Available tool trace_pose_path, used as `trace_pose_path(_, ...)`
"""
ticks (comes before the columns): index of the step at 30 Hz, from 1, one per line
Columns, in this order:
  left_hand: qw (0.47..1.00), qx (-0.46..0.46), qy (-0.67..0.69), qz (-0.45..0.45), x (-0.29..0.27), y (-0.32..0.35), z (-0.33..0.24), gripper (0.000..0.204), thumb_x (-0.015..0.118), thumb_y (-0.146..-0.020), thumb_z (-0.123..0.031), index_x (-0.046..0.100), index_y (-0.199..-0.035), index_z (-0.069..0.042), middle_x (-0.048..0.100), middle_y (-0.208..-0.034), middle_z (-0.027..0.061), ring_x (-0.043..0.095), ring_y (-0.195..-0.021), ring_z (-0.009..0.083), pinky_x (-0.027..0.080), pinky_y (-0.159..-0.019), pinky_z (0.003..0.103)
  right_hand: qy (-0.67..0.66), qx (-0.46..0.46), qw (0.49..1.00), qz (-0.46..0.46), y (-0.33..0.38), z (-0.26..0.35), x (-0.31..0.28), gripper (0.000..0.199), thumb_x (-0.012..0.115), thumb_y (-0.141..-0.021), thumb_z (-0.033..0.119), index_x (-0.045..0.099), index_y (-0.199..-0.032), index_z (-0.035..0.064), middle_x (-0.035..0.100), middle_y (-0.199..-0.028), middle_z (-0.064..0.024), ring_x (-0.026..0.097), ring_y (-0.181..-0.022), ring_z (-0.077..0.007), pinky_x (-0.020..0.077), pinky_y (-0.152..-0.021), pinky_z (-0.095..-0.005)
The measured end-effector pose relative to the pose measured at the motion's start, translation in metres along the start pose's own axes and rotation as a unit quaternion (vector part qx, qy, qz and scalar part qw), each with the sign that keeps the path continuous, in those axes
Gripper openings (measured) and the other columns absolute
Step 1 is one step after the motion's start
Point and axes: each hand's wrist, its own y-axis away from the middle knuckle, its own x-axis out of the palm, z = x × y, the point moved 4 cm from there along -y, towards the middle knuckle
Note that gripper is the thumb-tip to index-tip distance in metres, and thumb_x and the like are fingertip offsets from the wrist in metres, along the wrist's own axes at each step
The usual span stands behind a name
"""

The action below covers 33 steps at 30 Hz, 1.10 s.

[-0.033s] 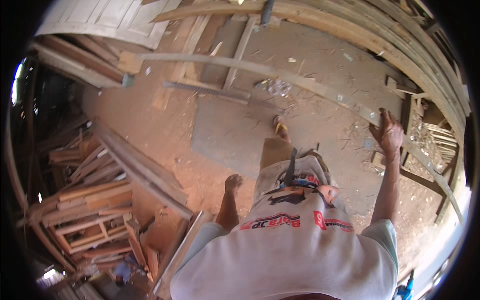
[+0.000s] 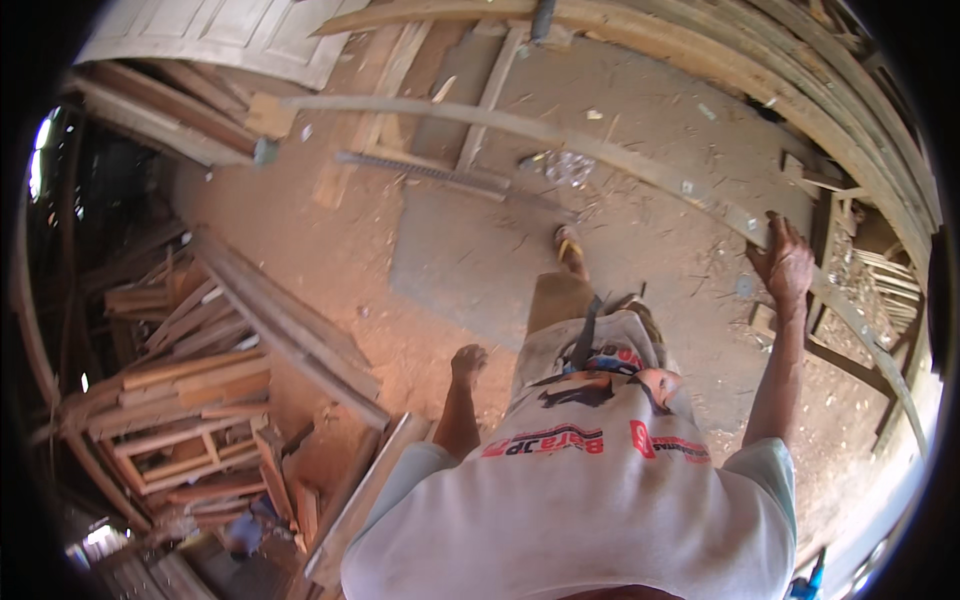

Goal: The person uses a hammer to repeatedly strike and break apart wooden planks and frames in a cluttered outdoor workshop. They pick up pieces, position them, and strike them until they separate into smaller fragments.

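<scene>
A long, thin wooden plank (image 2: 640,170) crosses in front of me from the far left to the right, looking bowed in this view. On its right part lies my right hand (image 2: 783,262), with the fingers bent over the plank and closed on it. The plank's far left end is beside a pale wood block (image 2: 268,116). My left hand (image 2: 467,365) hangs low at my left side, away from the plank. Its fingers are curled in, and nothing shows in them.
Stacked long timbers (image 2: 720,60) line the far right. A pile of wooden pieces and frames (image 2: 195,420) fills the left, beside a leaning beam (image 2: 290,325). A toothed dark strip (image 2: 425,170) and crumpled clear plastic (image 2: 568,168) lie on the chip-strewn floor. A white panelled door (image 2: 215,40) is at the back left.
The whole scene has shifted slightly to the right in view. My right hand stays on the plank, and my left hand still hangs at my side.
</scene>
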Motion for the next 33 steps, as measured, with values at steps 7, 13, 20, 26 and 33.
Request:
trace_pose_path(7,0.999,0.023,-0.038,-0.016,-0.028,0.054,0.008,0.009,0.050,-0.094,-0.010,0.055,-0.087,-0.005,0.054,-0.074,0.0077,0.055,-0.065,0.0167,0.043,-0.055,0.028,-0.020,-0.036,0.998,-0.044,0.003,-0.012,0.011,0.063,0.083,-0.075,0.027,0.057,-0.130,0.0102,0.066,-0.116,-0.0152,0.065,-0.103,-0.0358,0.0509,-0.091,-0.0453)
trace_pose_path(13,0.997,-0.030,0.066,0.026,-0.042,0.019,0.039,0.018,0.056,-0.096,-0.012,0.059,-0.109,-0.001,0.063,-0.087,0.0117,0.062,-0.075,0.0195,0.051,-0.063,0.029,0.019,-0.055,0.987,-0.152,0.028,0.040,-0.026,0.075,0.084,-0.078,0.027,0.050,-0.142,0.0117,0.052,-0.141,-0.0140,0.049,-0.130,-0.0362,0.0369,-0.109,-0.0517)
trace_pose_path(20,0.995,-0.009,0.050,0.086,-0.077,-0.042,0.038,0.029,0.059,-0.097,-0.015,0.055,-0.123,-0.002,0.063,-0.093,0.0096,0.063,-0.080,0.0190,0.051,-0.069,0.029,-0.333,0.122,0.932,-0.075,0.133,0.113,0.124,0.059,0.080,-0.085,0.022,0.053,-0.135,0.0055,0.061,-0.123,-0.0186,0.063,-0.103,-0.0317,0.0517,-0.087,-0.0435)
trace_pose_path(26,0.965,0.023,0.140,0.219,-0.154,-0.090,0.018,0.036,0.064,-0.096,-0.020,0.054,-0.126,-0.002,0.066,-0.105,0.0150,0.067,-0.090,0.0236,0.055,-0.073,0.033,-0.175,0.124,0.943,0.255,0.334,0.134,0.308,0.040,0.067,-0.092,0.038,0.066,-0.110,0.0018,0.068,-0.098,-0.0241,0.066,-0.094,-0.0401,0.0521,-0.081,-0.0472)
trace_pose_path(33,0.989,-0.063,0.135,0.001,-0.171,-0.129,-0.004,0.022,0.062,-0.096,-0.014,0.057,-0.110,0.002,0.061,-0.084,0.0104,0.058,-0.068,0.0176,0.049,-0.059,0.032,-0.189,0.165,0.882,0.398,0.431,0.175,0.308,0.032,0.061,-0.096,0.030,0.069,-0.106,0.0011,0.070,-0.103,-0.0233,0.068,-0.098,-0.0366,0.0536,-0.082,-0.0436)
